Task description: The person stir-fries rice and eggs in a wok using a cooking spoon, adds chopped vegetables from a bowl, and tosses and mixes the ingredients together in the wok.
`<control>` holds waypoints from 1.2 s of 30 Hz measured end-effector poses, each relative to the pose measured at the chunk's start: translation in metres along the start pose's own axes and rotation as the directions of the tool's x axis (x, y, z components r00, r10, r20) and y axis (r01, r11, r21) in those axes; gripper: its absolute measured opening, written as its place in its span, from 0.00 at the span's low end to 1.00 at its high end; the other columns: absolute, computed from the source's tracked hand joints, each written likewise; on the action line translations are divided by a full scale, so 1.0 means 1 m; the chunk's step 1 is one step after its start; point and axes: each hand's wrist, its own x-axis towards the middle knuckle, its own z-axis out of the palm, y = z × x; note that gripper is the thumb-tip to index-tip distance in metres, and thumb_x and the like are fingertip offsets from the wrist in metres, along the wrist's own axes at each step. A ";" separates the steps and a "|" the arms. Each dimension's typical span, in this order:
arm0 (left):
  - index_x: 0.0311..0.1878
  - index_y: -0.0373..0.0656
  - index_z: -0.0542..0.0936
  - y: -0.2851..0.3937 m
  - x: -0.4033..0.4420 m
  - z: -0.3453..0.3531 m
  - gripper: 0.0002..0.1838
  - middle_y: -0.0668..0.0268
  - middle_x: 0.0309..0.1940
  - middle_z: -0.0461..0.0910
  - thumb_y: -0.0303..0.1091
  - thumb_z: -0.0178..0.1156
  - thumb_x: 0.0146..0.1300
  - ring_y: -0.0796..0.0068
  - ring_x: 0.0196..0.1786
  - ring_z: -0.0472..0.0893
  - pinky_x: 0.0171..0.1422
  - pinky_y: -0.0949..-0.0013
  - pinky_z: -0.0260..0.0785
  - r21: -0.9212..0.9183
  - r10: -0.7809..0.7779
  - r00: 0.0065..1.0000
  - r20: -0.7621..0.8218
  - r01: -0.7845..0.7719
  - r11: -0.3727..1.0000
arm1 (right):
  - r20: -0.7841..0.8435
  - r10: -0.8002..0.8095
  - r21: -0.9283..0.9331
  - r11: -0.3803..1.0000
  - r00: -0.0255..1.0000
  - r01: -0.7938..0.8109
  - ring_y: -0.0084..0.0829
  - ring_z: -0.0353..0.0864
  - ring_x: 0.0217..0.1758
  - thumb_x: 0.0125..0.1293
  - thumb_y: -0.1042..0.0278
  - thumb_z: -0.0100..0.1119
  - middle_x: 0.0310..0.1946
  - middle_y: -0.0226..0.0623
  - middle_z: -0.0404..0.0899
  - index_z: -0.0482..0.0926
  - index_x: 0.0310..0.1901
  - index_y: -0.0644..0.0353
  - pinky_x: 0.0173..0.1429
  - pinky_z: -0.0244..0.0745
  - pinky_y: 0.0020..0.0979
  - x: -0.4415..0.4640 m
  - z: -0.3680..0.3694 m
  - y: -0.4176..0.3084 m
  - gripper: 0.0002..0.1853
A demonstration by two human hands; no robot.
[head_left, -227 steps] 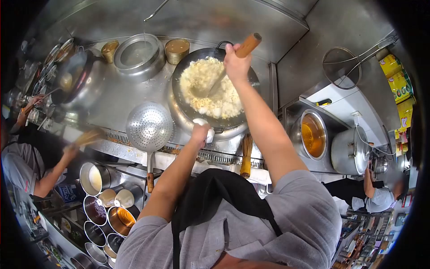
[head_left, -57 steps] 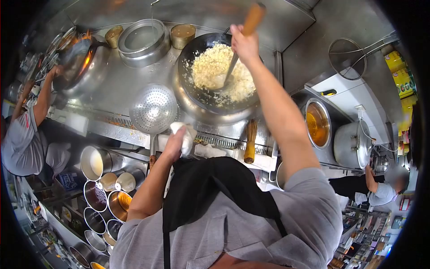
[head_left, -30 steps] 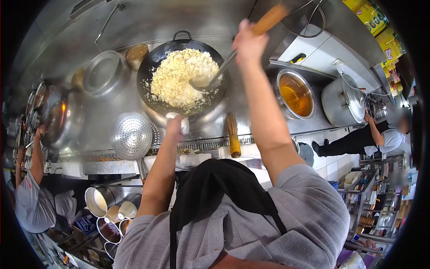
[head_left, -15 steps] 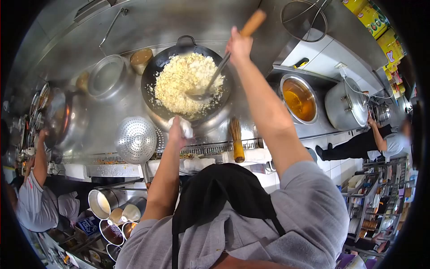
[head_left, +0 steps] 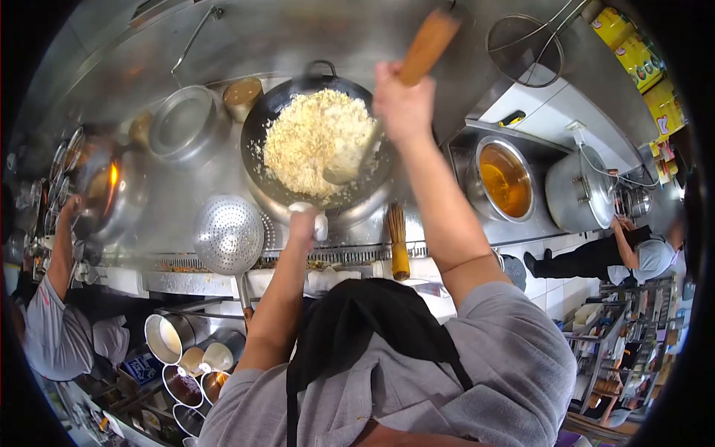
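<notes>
A black wok (head_left: 255, 153) holds pale yellow fried rice (head_left: 309, 141). My right hand (head_left: 406, 108) is wrapped round the wooden handle of a ladle (head_left: 430, 48); its blurred metal head rests in the right part of the rice. Closed round a folded white cloth (head_left: 321, 226), my left hand (head_left: 302, 226) is at the wok's near edge. The cloth hides whatever it grips there. To the left of that hand lies a perforated strainer (head_left: 229, 235). A bamboo brush (head_left: 398, 242) with a yellow handle lies on the right.
A steel bowl of orange liquid (head_left: 505, 179) and a large lidded pot (head_left: 581, 190) stand at right. At left are a metal pan (head_left: 182, 123) and a flame (head_left: 113, 175) by a co-worker's arm (head_left: 59, 249). Another person (head_left: 633, 253) stands far right. Several containers (head_left: 167, 335) sit below left.
My right hand and the ladle have turned and shifted slightly, with the ladle head moving right through the rice. My left hand keeps the cloth at the wok's edge. The view has shifted slightly.
</notes>
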 end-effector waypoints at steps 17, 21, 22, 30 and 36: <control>0.37 0.38 0.76 0.018 -0.013 0.001 0.11 0.64 0.27 0.76 0.36 0.58 0.55 0.71 0.26 0.77 0.25 0.63 0.68 0.105 -0.066 0.998 0.021 0.064 0.992 | -0.139 -0.009 0.150 0.988 0.990 0.030 0.18 0.58 0.10 0.64 0.61 0.60 0.12 0.24 0.61 0.68 0.29 0.59 0.13 0.52 0.24 0.060 -0.046 0.014 0.14; 0.37 0.37 0.76 0.019 -0.024 0.005 0.12 0.63 0.27 0.76 0.36 0.57 0.54 0.70 0.25 0.76 0.25 0.63 0.67 0.104 -0.057 0.997 -0.044 0.061 0.993 | -0.226 -0.048 0.154 0.984 0.973 0.084 0.18 0.56 0.11 0.65 0.63 0.58 0.11 0.23 0.58 0.67 0.23 0.57 0.15 0.51 0.24 0.040 -0.051 0.060 0.15; 0.37 0.37 0.76 0.024 -0.026 0.007 0.12 0.63 0.27 0.76 0.36 0.58 0.54 0.70 0.25 0.76 0.25 0.63 0.67 0.105 -0.054 0.997 -0.061 0.060 0.993 | -0.161 -0.023 0.166 0.985 0.987 0.050 0.18 0.56 0.11 0.65 0.63 0.58 0.11 0.23 0.58 0.66 0.23 0.56 0.15 0.51 0.24 0.049 -0.049 0.092 0.15; 0.38 0.35 0.77 0.012 -0.011 -0.001 0.15 0.61 0.27 0.77 0.37 0.58 0.51 0.69 0.24 0.76 0.23 0.62 0.65 0.142 -0.020 0.999 -0.049 0.026 0.990 | 0.090 -0.185 0.223 0.961 0.979 0.161 0.18 0.62 0.11 0.63 0.60 0.60 0.12 0.26 0.65 0.70 0.27 0.62 0.17 0.60 0.26 0.020 -0.016 -0.006 0.15; 0.38 0.34 0.76 0.015 -0.017 0.002 0.16 0.60 0.27 0.77 0.37 0.59 0.50 0.67 0.25 0.77 0.25 0.63 0.67 0.110 -0.027 0.999 -0.036 0.031 0.993 | 0.040 0.104 -0.098 0.990 0.994 -0.100 0.20 0.64 0.11 0.62 0.60 0.62 0.12 0.27 0.68 0.72 0.27 0.61 0.16 0.59 0.27 0.073 0.013 0.060 0.15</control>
